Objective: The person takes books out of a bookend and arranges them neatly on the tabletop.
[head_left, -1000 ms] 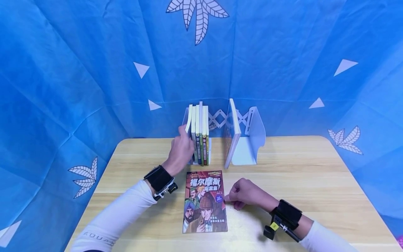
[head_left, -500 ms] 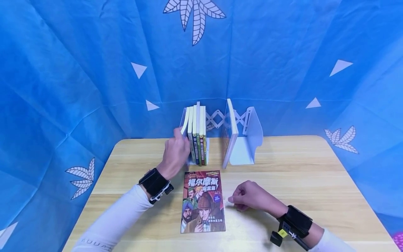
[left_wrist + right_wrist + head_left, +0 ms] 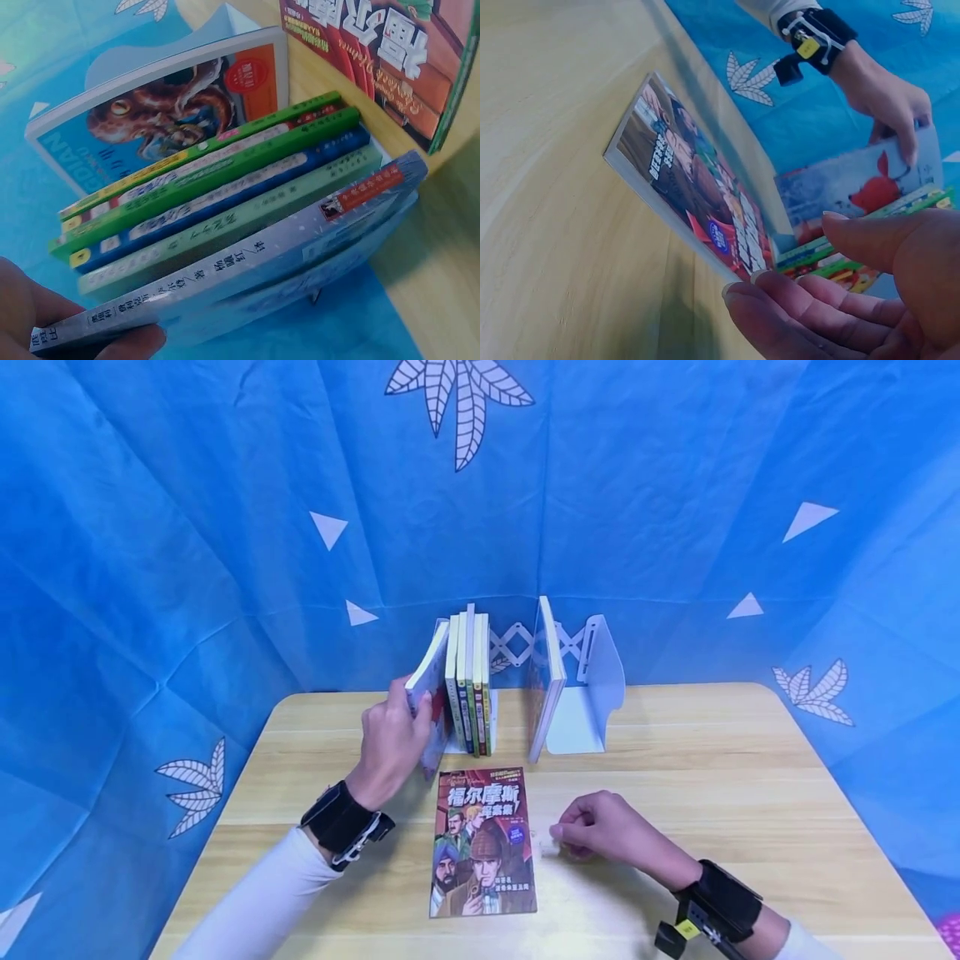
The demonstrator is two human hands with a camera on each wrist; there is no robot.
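My left hand [image 3: 386, 735] pinches the near end of a thin paperback book [image 3: 429, 697] at the left end of the row. Its pale spine [image 3: 255, 259] shows in the left wrist view, thumb on one side and fingers on the other; a red animal figure is on its cover [image 3: 877, 184]. Several upright books [image 3: 468, 693] stand beside it. A dark red comic-style book [image 3: 483, 843] lies flat on the table, cover up. To its right, my right hand [image 3: 607, 831] hovers near or rests on the table with loosely bent fingers, holding nothing.
A white expandable book rack [image 3: 581, 727] stands near the table's back edge. A thicker book with an octopus cover [image 3: 165, 112] leans in its right part. Behind the wooden table [image 3: 697, 760] hangs a blue cloth [image 3: 660, 527] with leaf prints.
My left hand has drawn the leftmost book out toward me and left, tilting it away from the row. My right hand has shifted slightly right, away from the flat book.
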